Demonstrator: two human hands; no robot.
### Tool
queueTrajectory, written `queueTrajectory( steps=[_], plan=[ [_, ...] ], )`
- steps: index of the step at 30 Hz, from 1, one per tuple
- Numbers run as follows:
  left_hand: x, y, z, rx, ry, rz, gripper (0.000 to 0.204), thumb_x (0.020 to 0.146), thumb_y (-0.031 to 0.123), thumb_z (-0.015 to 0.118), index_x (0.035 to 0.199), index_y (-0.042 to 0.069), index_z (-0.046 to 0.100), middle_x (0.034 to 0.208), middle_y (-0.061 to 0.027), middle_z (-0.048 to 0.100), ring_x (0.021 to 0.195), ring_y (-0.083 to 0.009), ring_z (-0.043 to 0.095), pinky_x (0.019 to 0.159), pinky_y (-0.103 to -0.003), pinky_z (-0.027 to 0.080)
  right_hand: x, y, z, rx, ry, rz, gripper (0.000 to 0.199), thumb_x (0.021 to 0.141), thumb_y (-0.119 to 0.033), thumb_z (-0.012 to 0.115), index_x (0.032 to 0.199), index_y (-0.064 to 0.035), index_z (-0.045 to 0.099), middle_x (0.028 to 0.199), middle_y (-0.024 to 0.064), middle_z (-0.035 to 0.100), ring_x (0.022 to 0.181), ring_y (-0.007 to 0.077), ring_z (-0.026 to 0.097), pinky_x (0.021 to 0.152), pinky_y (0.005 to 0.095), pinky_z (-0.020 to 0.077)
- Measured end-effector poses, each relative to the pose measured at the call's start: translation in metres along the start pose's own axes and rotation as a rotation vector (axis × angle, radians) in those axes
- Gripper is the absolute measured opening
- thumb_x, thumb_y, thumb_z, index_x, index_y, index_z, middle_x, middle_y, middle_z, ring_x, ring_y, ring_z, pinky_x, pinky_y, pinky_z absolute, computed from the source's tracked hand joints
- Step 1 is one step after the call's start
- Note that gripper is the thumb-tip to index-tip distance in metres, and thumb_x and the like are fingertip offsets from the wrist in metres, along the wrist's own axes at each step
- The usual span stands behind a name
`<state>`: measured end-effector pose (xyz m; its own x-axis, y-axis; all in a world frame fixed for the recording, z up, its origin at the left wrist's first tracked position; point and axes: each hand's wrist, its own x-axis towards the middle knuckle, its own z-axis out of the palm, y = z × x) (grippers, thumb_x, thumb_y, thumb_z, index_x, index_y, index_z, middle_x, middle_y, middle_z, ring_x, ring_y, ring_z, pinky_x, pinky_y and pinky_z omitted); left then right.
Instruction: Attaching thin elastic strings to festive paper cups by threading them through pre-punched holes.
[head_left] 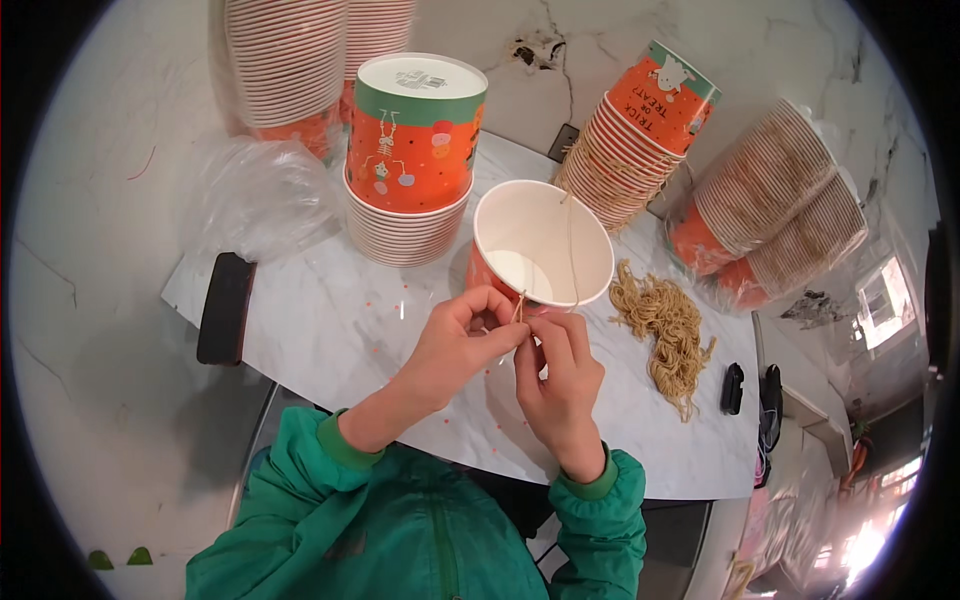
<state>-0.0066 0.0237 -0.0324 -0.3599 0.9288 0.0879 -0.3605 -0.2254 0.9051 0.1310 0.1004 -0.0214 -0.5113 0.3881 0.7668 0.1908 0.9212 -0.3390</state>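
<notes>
White marble with grey veins covers the desk (330, 330), and the same stone runs up the wall behind it. At the near edge, both hands meet just in front of an open orange paper cup (540, 250) with a white inside. The left hand (455, 345) has its grip pressed together, thumb and forefinger pinching a thin tan string (572, 250) right at the cup's near rim. The right hand (558, 375) pinches the same string just beside it, fingertips of the two hands touching. From the pinch, the string rises across the cup's mouth to the far rim. Both forearms wear green sleeves (400, 520).

Right of the cup lies a loose heap of tan string (665, 335) on the bare stone. Behind the cup stands a nested stack of orange cups (412, 170), upside down, with skeleton figures printed on the top one. A second stack (640, 135) leans tilted to the right of it, with strings hanging from its rims. Further right, more cups lie sideways inside clear plastic sleeves (780, 210). Crumpled clear plastic wrap (255, 195) sits at the left, near a black chair back (225, 308) at the desk's edge. A small black object (733, 388) rests near the right edge.
</notes>
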Motion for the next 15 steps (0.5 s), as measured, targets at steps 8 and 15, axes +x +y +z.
queueTrajectory(
  steps=[8, 15],
  plan=[
    [0.003, 0.005, -0.007, -0.394, 0.037, -0.158, 0.009, 0.098, 0.006, 0.070, 0.096, 0.008, 0.062, 0.092, -0.0004, 0.068, 0.073, -0.0053, 0.059, 0.061, -0.020, 0.046, -0.002, -0.002, -0.007, 0.186, 0.078, 0.209, 0.022, 0.089, 0.007, 0.073, 0.107, -0.0045, 0.068, 0.100, 0.0070, 0.066, 0.065, 0.0120, 0.062, 0.052, 0.0262, 0.0448],
    [0.000, -0.002, -0.001, -0.592, 0.003, -0.242, 0.006, 0.099, 0.008, 0.070, 0.099, 0.009, 0.063, 0.093, -0.0003, 0.067, 0.081, -0.0081, 0.061, 0.070, -0.023, 0.049, -0.003, -0.001, -0.005, 0.509, 0.056, 0.310, 0.019, 0.092, 0.007, 0.072, 0.110, 0.0008, 0.071, 0.100, 0.0060, 0.065, 0.071, 0.0061, 0.058, 0.056, 0.0212, 0.0415]
  ],
)
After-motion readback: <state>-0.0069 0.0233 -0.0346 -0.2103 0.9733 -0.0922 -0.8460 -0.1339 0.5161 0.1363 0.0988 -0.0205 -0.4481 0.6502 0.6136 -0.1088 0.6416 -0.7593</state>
